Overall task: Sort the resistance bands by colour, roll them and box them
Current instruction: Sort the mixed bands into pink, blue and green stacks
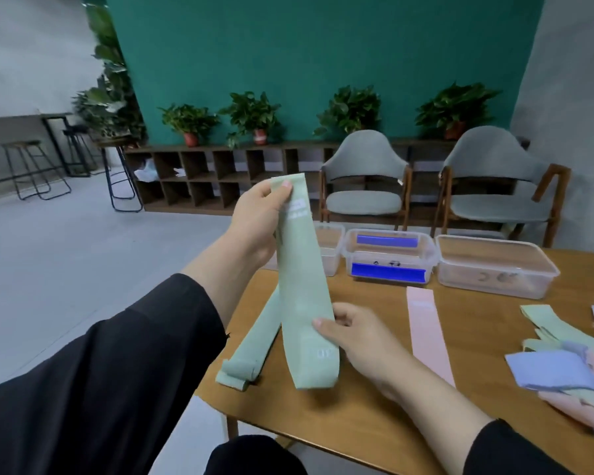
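- Black long sleeves [93,382] fill the near frame — both forearms reach out over the left end of a light wooden table [374,423].
- Right hand [357,337] pinches the lower part of a flat pale-green fabric resistance band [302,293], thumb on the front face, fingers curled behind its edge.
- Left hand [258,217] pinches the band's top end, thumb pressed on the front, fingers wrapped behind; the band is held upright in the air between the two hands.
- Band's bottom loop end hangs just above the tabletop — contact cannot be told.
- Second pale-green band [251,351] lies flat at the table's left corner, one end curled over, partly behind the held one.
- Flat pink fabric band [429,334] lies alone on the table, right of the right hand.
- Mixed heap of green, blue and pink bands [570,358] sits at the right edge, unsorted.
- Three clear plastic boxes stand at the far edge: middle box with blue clips [390,255], wide right box [498,265], left box [330,245] partly hidden by the band. Contents hard to make out.
- Handling judgement: band looks light, soft and limp, with a woven grippy face — no slip or breakage risk.
- Limpness means it will sag or unroll if released; best held at one short end, pinched across the full width, then rolled tight along its length.
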### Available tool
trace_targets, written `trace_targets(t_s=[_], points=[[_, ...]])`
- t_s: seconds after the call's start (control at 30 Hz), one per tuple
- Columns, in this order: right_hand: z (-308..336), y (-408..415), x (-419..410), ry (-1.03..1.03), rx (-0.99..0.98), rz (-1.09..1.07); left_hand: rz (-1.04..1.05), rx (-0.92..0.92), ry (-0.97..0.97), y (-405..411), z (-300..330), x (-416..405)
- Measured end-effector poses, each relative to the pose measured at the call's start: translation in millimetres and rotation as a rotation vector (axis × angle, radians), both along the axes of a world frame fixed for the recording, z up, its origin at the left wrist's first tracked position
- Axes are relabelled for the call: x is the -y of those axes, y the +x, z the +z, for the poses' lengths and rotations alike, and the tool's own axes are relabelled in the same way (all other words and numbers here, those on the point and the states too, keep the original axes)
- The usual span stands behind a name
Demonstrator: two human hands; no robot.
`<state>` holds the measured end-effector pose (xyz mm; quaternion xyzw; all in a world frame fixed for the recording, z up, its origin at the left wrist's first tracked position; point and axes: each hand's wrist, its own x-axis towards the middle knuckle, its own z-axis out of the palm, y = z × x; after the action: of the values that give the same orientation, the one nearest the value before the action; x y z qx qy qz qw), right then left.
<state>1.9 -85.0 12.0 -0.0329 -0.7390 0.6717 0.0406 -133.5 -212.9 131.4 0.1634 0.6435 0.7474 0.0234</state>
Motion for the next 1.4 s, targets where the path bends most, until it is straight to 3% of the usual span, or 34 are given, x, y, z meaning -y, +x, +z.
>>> trace_targets(t_s=[0.27, 0.3, 0.4, 0.43, 0.53, 0.67, 1.03, 1.2, 1.4], points=[[-23, -43, 61, -0.154, 0.158, 0.074, -0.019, 0.102, -0.303, -88, -39, 16], [-25, -50, 64, -0.040, 0.166, 0.049, -0.044, 0.080, -0.414, -98, -47, 15], [-47, -66, 55, 0.749, 0.169, -0.075, -0.059, -0.028, -0.886, -115, -92, 21], [-54, -69, 49, 0.879, 0.135, -0.137, -0.014, -0.049, -0.942, -117, -111, 28], [-64, -77, 39, 0.870, 0.008, -0.207, 0.085, -0.094, -0.797, -113, -165, 55], [-71, -96, 46, 0.931, 0.028, -0.103, 0.102, -0.159, -0.701, -109, -187, 66], [-67, -94, 55, 0.941, 0.049, -0.113, 0.044, -0.259, -0.839, -137, -189, 41], [-74, -98, 53, 0.960, 0.032, -0.144, 0.020, -0.343, -1.051, -136, -191, 36], [-73, -98, 53, 0.955, 0.006, -0.138, 0.186, -0.178, -0.817, -129, -192, 44]])
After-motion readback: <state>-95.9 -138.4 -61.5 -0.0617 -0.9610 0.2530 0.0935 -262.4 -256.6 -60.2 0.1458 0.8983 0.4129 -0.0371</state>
